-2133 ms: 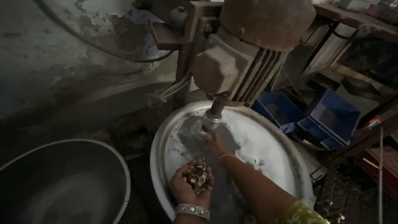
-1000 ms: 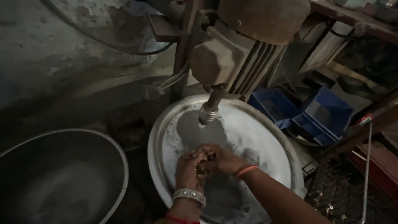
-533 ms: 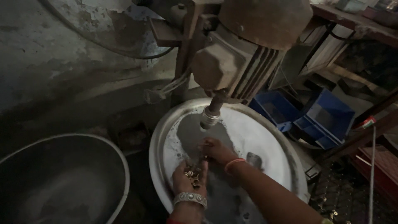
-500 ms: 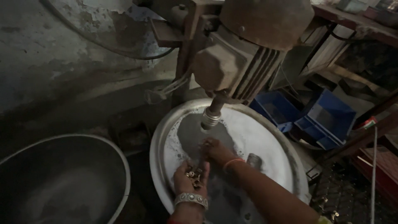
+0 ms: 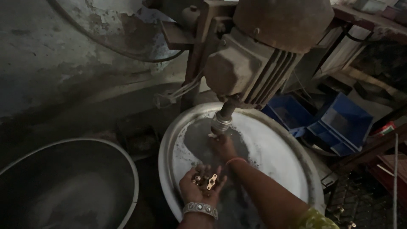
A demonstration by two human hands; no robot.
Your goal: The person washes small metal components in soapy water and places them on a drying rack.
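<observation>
Head view, looking down into a dim workshop: the left hand (image 5: 200, 188) sits low in the middle of the frame, palm up and cupped, holding a small heap of brass fittings (image 5: 206, 181); one winged, butterfly-shaped piece lies on top. A beaded bracelet (image 5: 200, 208) circles that wrist. The right hand (image 5: 222, 146) reaches further up the frame, just under the threaded metal spindle (image 5: 220, 123) of a motor-driven machine (image 5: 254, 63) that fills the upper middle. Its fingers are curled close at the spindle tip, perhaps pinching one small piece there, but the dark view does not show whether anything is between them. An orange band (image 5: 235, 160) sits on that wrist.

Both hands hover over a wide, round metal basin (image 5: 288, 157), pale and wet-looking, with a darker patch beneath the spindle. At lower left of the frame stands a second, darker round tub (image 5: 68, 186), well apart from the hands. Blue plastic bins (image 5: 339, 125) lie at right of centre, beside the basin's far rim. A stained, peeling wall (image 5: 55, 55) takes the upper left.
</observation>
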